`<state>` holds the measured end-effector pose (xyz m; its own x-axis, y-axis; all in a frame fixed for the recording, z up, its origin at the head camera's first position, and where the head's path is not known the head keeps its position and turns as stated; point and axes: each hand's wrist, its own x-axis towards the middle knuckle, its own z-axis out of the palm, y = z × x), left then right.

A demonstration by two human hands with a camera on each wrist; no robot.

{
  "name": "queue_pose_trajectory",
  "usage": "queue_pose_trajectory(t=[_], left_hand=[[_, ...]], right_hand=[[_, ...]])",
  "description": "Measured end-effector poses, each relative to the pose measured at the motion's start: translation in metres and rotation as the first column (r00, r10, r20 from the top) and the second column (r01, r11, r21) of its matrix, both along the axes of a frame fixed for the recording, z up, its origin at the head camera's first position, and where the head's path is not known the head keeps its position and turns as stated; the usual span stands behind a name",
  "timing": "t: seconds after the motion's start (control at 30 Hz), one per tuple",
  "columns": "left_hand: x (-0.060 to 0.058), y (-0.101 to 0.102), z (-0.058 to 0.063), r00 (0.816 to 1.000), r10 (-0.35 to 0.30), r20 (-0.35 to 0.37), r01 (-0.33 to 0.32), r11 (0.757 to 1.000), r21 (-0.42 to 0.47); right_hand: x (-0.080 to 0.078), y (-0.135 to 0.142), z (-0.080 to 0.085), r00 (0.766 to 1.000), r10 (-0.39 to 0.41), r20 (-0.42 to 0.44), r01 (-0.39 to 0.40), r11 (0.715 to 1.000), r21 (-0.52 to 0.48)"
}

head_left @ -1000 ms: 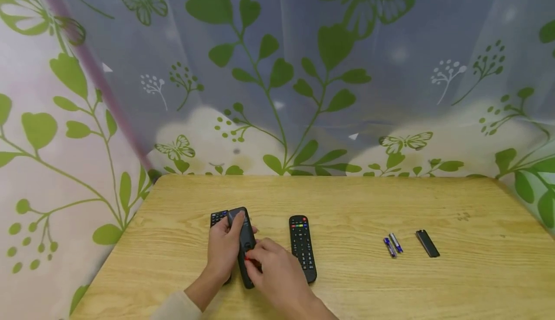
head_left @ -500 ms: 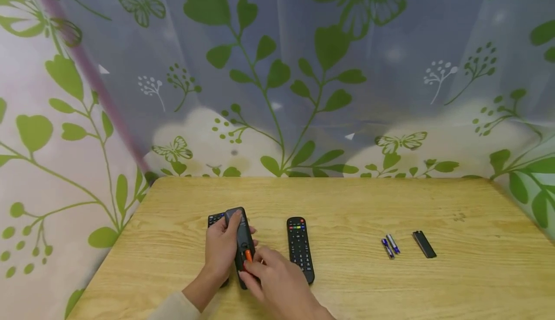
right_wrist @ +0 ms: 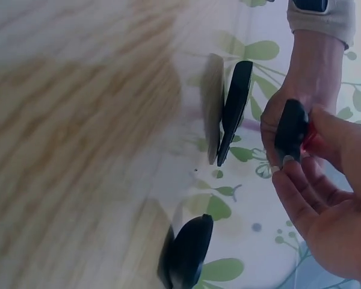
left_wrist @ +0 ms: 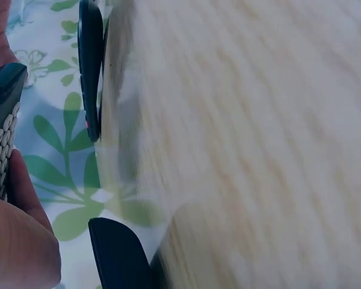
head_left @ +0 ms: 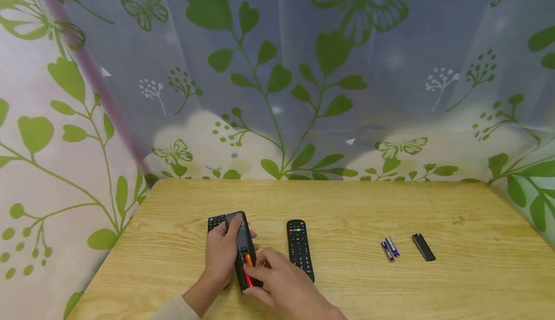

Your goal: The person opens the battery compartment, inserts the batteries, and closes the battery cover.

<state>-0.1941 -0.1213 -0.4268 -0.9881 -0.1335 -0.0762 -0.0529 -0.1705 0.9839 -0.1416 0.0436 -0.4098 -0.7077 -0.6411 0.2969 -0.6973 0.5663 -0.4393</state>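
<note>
My left hand (head_left: 220, 252) grips a black remote control (head_left: 235, 221) back side up, thumb along its upper back. In its uncovered battery compartment lies an orange-red battery (head_left: 248, 259). My right hand (head_left: 286, 279) pinches at that battery's lower part with thumb and index finger, which partly hide it. The left wrist view shows pale buttons on the underside of the held remote (left_wrist: 1, 141). From the right wrist view, other right-hand fingers touch the end of the remote (right_wrist: 292, 126), and a bit of red shows beside the thumb.
A second remote (head_left: 215, 222) lies partly hidden behind my left hand. To the right lies a third remote (head_left: 299, 243), buttons up. Farther right on the wooden table (head_left: 355, 214) are two purple-and-silver batteries (head_left: 387, 251) and a black battery cover (head_left: 423, 247). Patterned cloth hangs behind.
More of the orange-red battery now shows in the compartment. My right thumb and fingers have slid down toward the remote's lower end. The left hand keeps its hold.
</note>
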Motion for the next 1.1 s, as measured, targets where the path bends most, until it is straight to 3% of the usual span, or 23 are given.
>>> queue_pose_trajectory(t=[0.17,0.27,0.33,0.47,0.6,0.67,0.77,1.0,1.1], left_hand=[[0.002,0.002,0.003,1.000,-0.005,-0.011,0.005,1.000,-0.001],[0.003,0.003,0.005,1.000,-0.005,-0.026,0.005,1.000,-0.001],[0.003,0.004,0.006,0.999,-0.004,-0.035,0.003,1.000,-0.003],[0.004,0.005,0.006,0.999,0.020,-0.045,-0.019,1.000,0.005],[0.005,0.006,0.007,0.998,0.047,-0.031,-0.047,0.999,0.022],[0.006,0.006,0.008,0.998,0.055,-0.028,-0.055,0.998,0.024],[0.006,0.007,0.010,0.998,0.059,-0.030,-0.059,0.998,0.021],[0.009,0.009,0.013,0.997,0.050,-0.058,-0.049,0.999,0.019],[0.010,0.010,0.014,0.996,0.043,-0.080,-0.041,0.999,0.018]], right_hand=[[-0.001,0.001,-0.003,0.985,-0.048,0.168,0.072,0.987,-0.142],[-0.002,0.000,-0.004,0.936,-0.051,0.350,0.147,0.956,-0.253],[-0.003,0.000,-0.005,0.879,-0.042,0.475,0.212,0.927,-0.310],[-0.004,-0.001,-0.006,0.724,-0.016,0.690,0.342,0.877,-0.338],[-0.005,-0.005,-0.010,0.572,0.063,0.818,0.438,0.820,-0.369],[-0.005,-0.007,-0.012,0.523,0.110,0.845,0.471,0.789,-0.394],[-0.005,-0.009,-0.015,0.503,0.176,0.846,0.477,0.760,-0.442],[-0.005,-0.007,-0.021,0.511,0.231,0.828,0.468,0.733,-0.493],[-0.006,-0.007,-0.021,0.499,0.242,0.832,0.475,0.727,-0.496]])
